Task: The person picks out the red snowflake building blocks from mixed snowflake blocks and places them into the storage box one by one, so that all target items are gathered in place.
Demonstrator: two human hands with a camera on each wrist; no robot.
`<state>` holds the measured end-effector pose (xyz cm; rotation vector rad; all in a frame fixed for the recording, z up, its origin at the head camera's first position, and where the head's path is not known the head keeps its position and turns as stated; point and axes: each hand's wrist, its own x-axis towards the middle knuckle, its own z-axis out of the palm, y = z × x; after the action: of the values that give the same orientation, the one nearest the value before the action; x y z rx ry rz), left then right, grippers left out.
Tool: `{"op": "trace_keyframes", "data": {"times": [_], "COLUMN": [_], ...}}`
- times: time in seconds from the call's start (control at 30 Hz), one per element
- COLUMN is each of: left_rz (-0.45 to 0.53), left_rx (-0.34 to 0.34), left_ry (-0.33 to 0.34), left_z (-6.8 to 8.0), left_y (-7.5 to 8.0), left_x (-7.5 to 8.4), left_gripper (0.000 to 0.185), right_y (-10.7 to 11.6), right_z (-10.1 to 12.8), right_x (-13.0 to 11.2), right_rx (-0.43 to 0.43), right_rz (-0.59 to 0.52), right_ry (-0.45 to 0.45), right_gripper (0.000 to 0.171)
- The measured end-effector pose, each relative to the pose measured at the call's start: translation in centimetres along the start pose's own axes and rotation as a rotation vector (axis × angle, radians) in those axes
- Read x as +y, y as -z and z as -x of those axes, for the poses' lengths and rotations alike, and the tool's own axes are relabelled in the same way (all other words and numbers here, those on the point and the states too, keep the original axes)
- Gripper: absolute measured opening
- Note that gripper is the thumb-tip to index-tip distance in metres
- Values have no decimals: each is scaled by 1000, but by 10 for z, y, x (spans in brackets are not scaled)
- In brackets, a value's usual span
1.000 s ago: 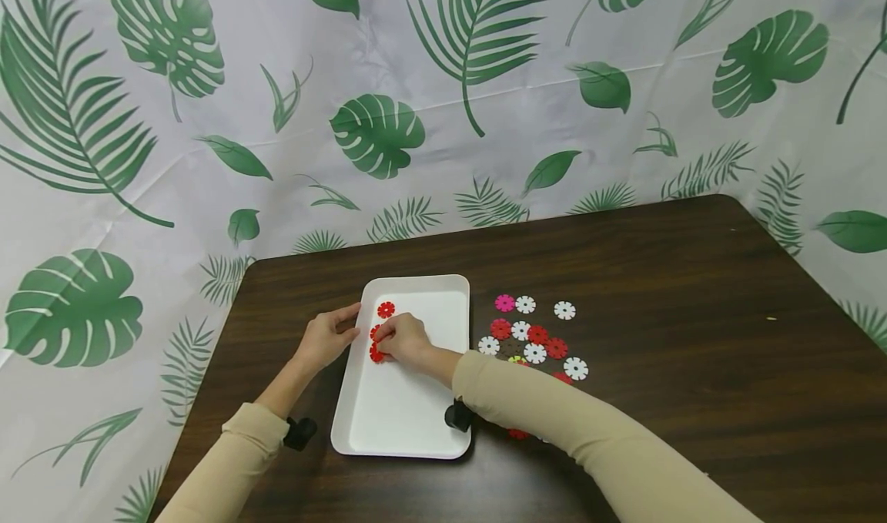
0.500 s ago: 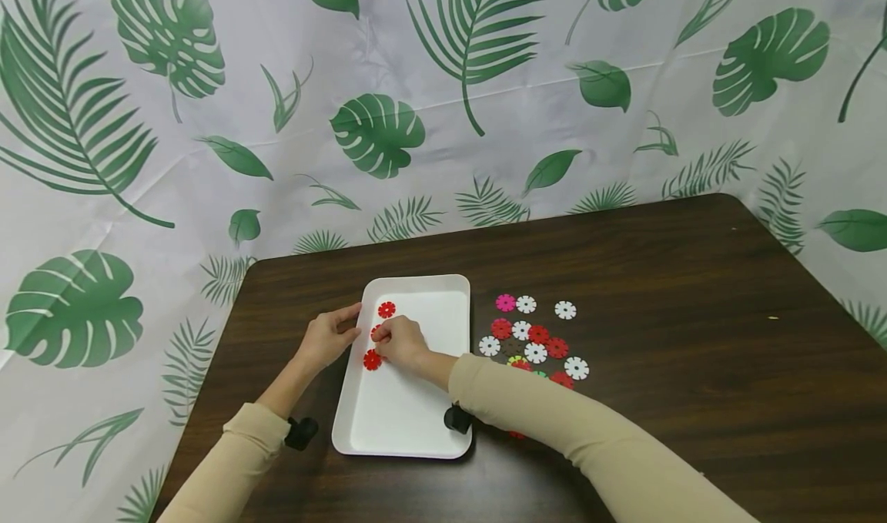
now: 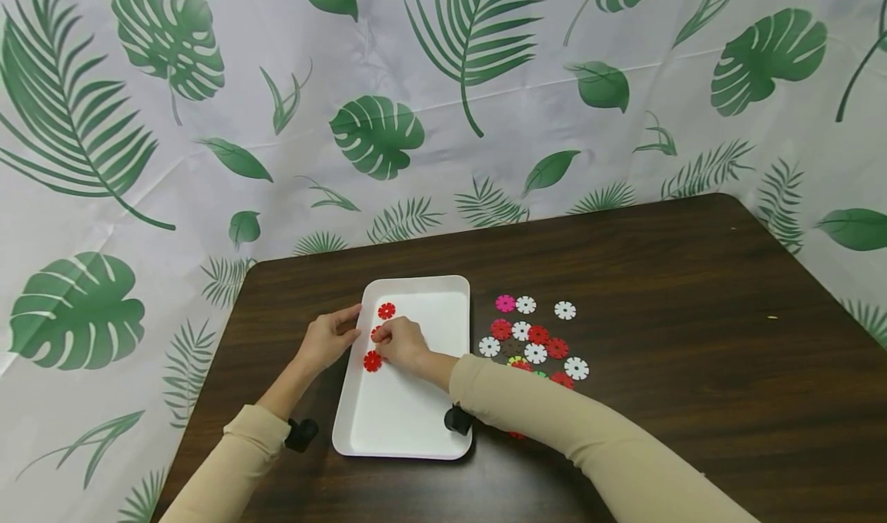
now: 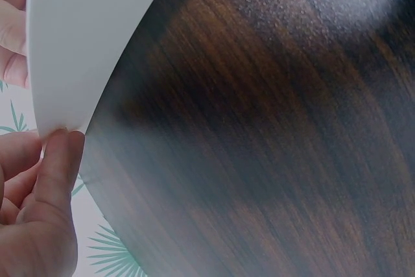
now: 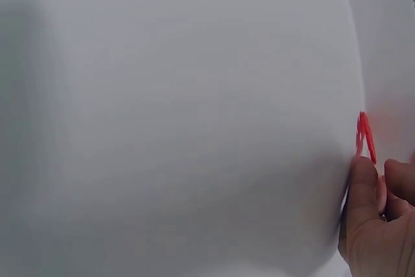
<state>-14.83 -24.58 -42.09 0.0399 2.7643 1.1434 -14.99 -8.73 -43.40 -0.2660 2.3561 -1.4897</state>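
Observation:
My left hand (image 3: 327,340) grips the left rim of a white tray (image 3: 409,423); in the left wrist view the thumb (image 4: 59,167) presses the tray's outer side. Inside the tray, along its left wall, lie red notched plastic discs: a far one (image 3: 386,310), a middle one (image 3: 376,333) partly covered by my fingers, and a near one (image 3: 372,361). My right hand (image 3: 404,344) reaches into the tray with curled fingertips, pinching at the middle red disc. In the right wrist view a red disc (image 5: 365,137) shows edge-on just past the thumb.
Right of the tray, loose notched discs lie on the dark wooden table (image 3: 658,315): white ones (image 3: 576,368), red ones (image 3: 557,347), a pink one (image 3: 505,303) and others. My right sleeve (image 3: 540,407) hides part of them. A leaf-patterned cloth (image 3: 277,84) hangs behind.
The near red disc has shifted slightly left and toward me, apart from the fingers. My right hand has moved slightly; my left hand stays on the rim.

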Motion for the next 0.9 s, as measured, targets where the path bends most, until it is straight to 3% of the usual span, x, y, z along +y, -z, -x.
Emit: {"op": "trace_keyframes", "data": {"times": [0.57, 0.9], "left_rz": [14, 11], "left_rx": [-9, -11], "left_ry": [9, 31], "left_z": [-1, 0], "left_y": [0, 0], "left_x": [0, 1], "left_gripper": [49, 49], "right_y": [7, 34], "right_z": [1, 13], "right_x": [-3, -10], "right_rx": [2, -55], "right_rz": [-35, -226], "right_ry": [9, -21], "right_gripper": [5, 16]}}
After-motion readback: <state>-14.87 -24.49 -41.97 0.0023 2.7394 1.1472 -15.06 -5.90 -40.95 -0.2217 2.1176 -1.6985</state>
